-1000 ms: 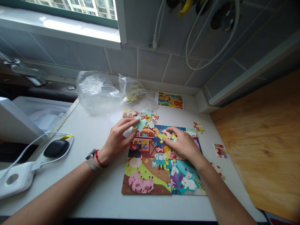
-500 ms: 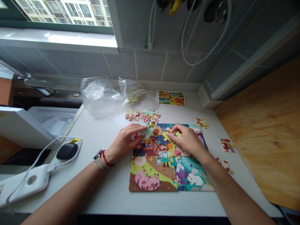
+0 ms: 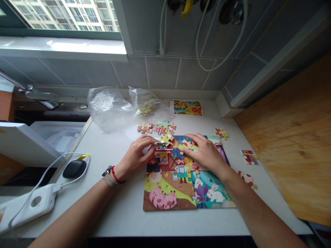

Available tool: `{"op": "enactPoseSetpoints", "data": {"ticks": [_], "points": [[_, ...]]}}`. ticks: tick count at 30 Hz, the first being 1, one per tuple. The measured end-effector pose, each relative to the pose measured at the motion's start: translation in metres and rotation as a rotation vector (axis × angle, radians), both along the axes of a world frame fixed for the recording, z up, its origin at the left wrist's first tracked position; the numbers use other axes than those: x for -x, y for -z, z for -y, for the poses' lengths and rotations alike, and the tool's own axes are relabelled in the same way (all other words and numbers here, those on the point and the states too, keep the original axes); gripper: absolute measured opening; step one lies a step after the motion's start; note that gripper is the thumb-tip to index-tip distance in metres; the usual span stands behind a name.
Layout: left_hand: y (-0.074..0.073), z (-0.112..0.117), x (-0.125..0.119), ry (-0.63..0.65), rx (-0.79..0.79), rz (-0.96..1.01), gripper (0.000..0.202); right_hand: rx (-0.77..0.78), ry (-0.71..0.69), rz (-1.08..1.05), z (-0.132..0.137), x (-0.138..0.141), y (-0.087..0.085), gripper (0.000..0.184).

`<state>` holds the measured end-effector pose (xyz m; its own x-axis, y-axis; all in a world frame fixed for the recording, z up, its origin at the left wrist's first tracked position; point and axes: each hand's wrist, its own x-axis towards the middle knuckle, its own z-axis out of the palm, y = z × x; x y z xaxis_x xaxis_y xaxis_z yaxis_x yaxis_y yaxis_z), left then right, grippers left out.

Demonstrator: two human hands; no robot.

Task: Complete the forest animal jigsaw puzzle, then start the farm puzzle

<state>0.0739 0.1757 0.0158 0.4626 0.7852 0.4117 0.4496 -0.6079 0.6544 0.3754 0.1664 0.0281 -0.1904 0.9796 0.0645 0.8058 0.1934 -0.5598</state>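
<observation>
A colourful farm jigsaw puzzle (image 3: 168, 193) lies partly assembled on the white counter (image 3: 121, 213). My left hand (image 3: 136, 155), with a watch and a red cord on its wrist, is closed on a pale green puzzle piece (image 3: 160, 142). It holds that piece tilted over the puzzle's top left corner. My right hand (image 3: 205, 155) lies on the upper middle of the puzzle. Its thumb and fingers are pinched on a yellow-green piece (image 3: 188, 146) that touches the assembled part.
Loose pieces lie behind the puzzle (image 3: 156, 127), by its top right corner (image 3: 222, 133) and to its right (image 3: 249, 157). A reference picture (image 3: 186, 107) and two plastic bags (image 3: 110, 105) sit near the tiled wall. A white device (image 3: 33, 204), a cable and a black case (image 3: 74, 168) are at the left. A wooden board (image 3: 292, 131) is at the right.
My left hand has carried the pale green piece from beside the loose pile down onto the puzzle's top left corner and tilted it. My right hand has stayed on the puzzle with its piece.
</observation>
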Motion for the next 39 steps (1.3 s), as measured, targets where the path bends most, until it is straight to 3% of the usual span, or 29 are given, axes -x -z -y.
{"op": "enactPoseSetpoints", "data": {"ticks": [3,8,11,13,15,21,26,29,33,39], "points": [[0.000,-0.001,0.000,-0.113,0.001,0.034,0.016,-0.008,-0.009,0.061,0.001,-0.002,0.001,0.062],[0.005,-0.001,-0.001,-0.287,0.239,0.220,0.023,-0.001,-0.014,0.025,0.000,-0.002,0.005,0.051],[0.004,0.000,-0.002,-0.240,0.315,0.318,0.021,-0.011,0.009,-0.069,-0.001,-0.001,0.005,0.046],[0.002,0.000,-0.002,-0.161,0.279,0.344,0.015,0.003,0.021,-0.150,-0.004,-0.003,0.004,0.034],[-0.001,0.000,-0.002,-0.082,0.212,0.343,0.023,0.048,0.026,-0.232,-0.007,-0.007,0.001,0.025],[-0.002,0.000,-0.002,0.005,0.156,0.363,0.035,0.265,-0.005,-0.515,-0.009,-0.011,-0.011,0.031],[-0.003,-0.001,-0.001,-0.010,0.144,0.335,0.033,0.468,-0.157,-0.589,0.004,0.004,-0.013,0.036],[-0.002,-0.002,0.000,0.009,0.159,0.328,0.035,0.368,-0.160,-0.564,0.007,0.009,-0.010,0.033],[-0.001,-0.001,0.000,0.016,0.153,0.312,0.035,0.225,-0.049,-0.589,0.002,0.008,-0.006,0.039],[0.000,0.000,-0.001,-0.001,0.033,0.165,0.030,0.396,0.006,-0.648,0.003,0.008,-0.006,0.036]]}}
